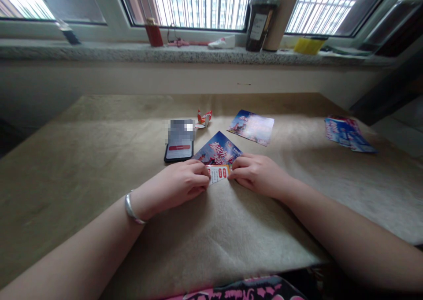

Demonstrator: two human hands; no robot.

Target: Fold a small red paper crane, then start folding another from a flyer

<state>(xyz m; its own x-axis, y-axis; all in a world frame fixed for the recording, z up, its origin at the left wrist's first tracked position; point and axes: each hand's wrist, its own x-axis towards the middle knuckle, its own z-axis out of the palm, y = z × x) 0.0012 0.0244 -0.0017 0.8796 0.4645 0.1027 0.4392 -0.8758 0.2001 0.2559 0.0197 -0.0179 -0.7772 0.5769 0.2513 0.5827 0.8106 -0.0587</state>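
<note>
A printed paper sheet (218, 149), blue and purple with red and white lettering, lies on the table with one corner pointing away from me. Its near edge is folded up, so a white strip with orange and red print shows. My left hand (185, 180) grips the left end of that fold, and my right hand (256, 172) pinches the right end, fingers bent on both. Close beyond my left hand lies a smartphone (179, 152) with a lit, partly blurred screen. Just behind the phone stands a small folded red and white paper piece (205, 117).
Another blue printed sheet (251, 126) lies flat behind my right hand. A fanned stack of similar sheets (348, 132) is at the far right of the table (82, 159). On the granite windowsill (115, 53) stand a dark jar (259, 27), a red container (153, 33) and a yellow box (309, 46).
</note>
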